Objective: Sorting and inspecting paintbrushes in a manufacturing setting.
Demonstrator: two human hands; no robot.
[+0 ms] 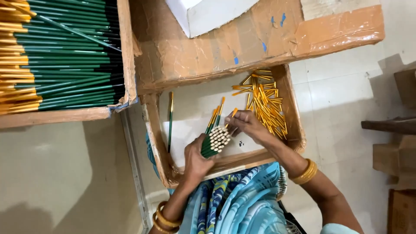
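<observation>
The left hand [196, 161] is covering the lower part of the bundle of sticks [215, 141]. The big box of green sticks [65, 56] is running off the left and top edges. A brown thing [401, 212] in the corner is getting cut off.

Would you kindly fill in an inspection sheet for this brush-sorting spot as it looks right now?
Surface: a shallow cardboard tray on the person's lap, lined in white.
Job's things: a bundle of green-handled brushes, pale butt ends toward the camera; a heap of gold ferrules at the tray's far right; one single brush lying apart at the left.
Clutter: a white box on a taped cardboard flap.
Grippers: left hand clasps the bundle; right hand pinches a gold ferrule at the bundle's top.
Cables: nothing seen.
Surroundings: a box of stacked green and gold brushes at upper left; tiled floor; cardboard pieces at right.
</observation>
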